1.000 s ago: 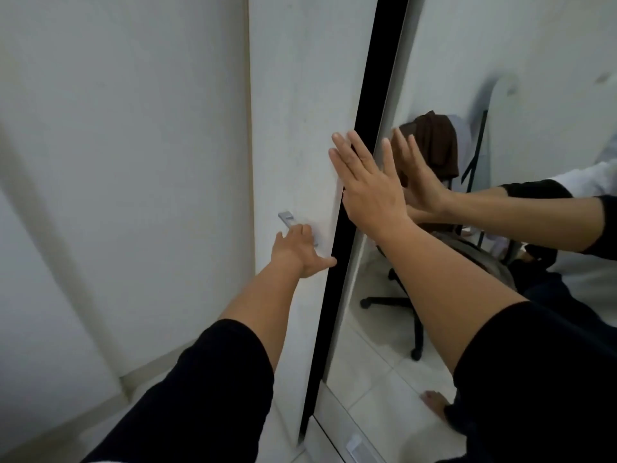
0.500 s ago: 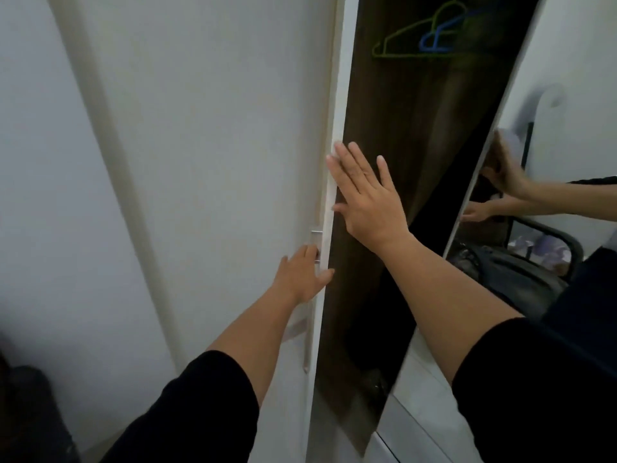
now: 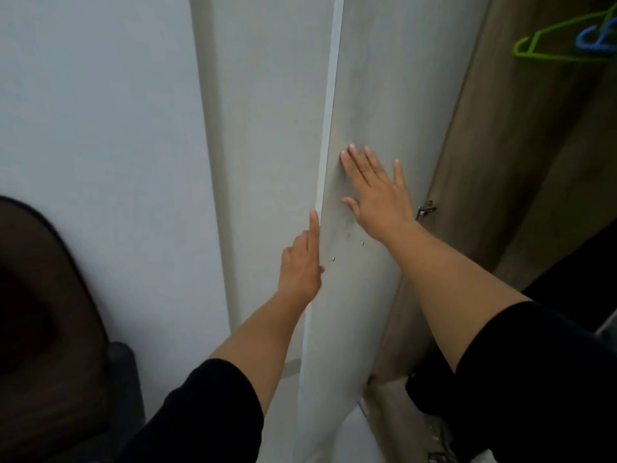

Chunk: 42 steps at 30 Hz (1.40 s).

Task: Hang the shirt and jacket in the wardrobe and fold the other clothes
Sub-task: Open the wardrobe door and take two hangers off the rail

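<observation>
The wardrobe door (image 3: 384,111) stands swung wide open, showing its pale inner face and its thin white edge. My right hand (image 3: 377,192) lies flat against that inner face, fingers spread. My left hand (image 3: 300,262) is on the door's edge, index finger stretched up along it; the other fingers are behind the door. Inside the brown wooden wardrobe (image 3: 521,182) a green hanger (image 3: 551,48) and a blue hanger (image 3: 597,38) hang at the top right. No shirt or jacket shows.
A white wall (image 3: 100,111) fills the left side. A dark rounded chair back (image 3: 43,295) sits at the lower left. A metal hinge (image 3: 424,209) joins the door to the wardrobe frame.
The door has swung further open, so its inner face now shows. My right hand moved onto that face. My left hand left the handle and now rests on the door's edge.
</observation>
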{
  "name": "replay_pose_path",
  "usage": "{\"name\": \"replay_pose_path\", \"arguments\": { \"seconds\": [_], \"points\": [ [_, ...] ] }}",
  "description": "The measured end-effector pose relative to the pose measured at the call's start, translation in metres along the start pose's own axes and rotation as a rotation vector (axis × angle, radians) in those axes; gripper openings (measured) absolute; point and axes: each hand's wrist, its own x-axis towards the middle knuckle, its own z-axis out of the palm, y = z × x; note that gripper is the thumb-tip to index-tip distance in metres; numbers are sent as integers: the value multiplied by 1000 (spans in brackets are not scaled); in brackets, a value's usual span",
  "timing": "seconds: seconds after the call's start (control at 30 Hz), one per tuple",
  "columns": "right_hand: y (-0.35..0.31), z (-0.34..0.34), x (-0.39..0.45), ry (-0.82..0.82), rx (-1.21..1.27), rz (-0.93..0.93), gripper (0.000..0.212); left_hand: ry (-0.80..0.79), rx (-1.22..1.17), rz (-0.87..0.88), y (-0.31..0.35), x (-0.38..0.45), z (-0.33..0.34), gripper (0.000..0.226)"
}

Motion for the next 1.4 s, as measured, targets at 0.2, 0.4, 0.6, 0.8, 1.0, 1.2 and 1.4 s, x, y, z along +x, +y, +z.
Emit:
{"name": "replay_pose_path", "arguments": {
  "seconds": [0.2,0.4,0.6,0.8,1.0,1.2,1.4],
  "points": [
    [-11,49,69,22,78,-102,65,55,65,-111,-45,59,4,112],
    [-4,80,125,39,113,-190,78,56,138,-213,-73,114,15,118],
    [-2,101,152,40,153,-220,79,34,188,-273,-80,142,21,114],
    [2,102,163,19,140,-220,73,48,84,-257,-85,155,22,96],
    [41,71,161,22,88,-8,63,402,134,-7,-69,187,4,89],
    [106,13,149,79,-47,266,59,521,35,409,6,248,-24,74],
    [172,-45,132,146,-193,457,56,494,-156,581,98,295,-49,46]
  ]
}}
